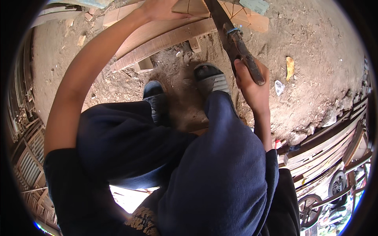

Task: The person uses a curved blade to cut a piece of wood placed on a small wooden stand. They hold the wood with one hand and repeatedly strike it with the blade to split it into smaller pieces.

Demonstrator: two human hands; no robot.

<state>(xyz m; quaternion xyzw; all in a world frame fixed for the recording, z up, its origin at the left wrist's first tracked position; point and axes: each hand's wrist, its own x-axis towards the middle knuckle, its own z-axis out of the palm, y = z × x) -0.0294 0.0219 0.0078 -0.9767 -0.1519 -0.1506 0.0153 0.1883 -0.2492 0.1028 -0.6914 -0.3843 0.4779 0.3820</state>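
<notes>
My right hand (254,84) is closed round the dark, worn handle of a handsaw (218,15), its thumb lying along the grip. Blue binding is wrapped where handle and blade meet. The saw points away from me, its blade against the right end of a wooden board (191,7), and its far end is cut off by the picture's top edge. At the top, my left hand (159,10) grips the board left of the blade, thumb stretched along its near side. The other fingers are mostly out of view. Below lies a wider plank (165,41).
Another piece of wood (256,21) with dark lines lies right of the blade. Small wood blocks (194,45) sit under the plank. My sandalled feet (210,78) rest on the dirt just before it. Stacked planks (327,145) and motorcycle wheels (310,210) are at right.
</notes>
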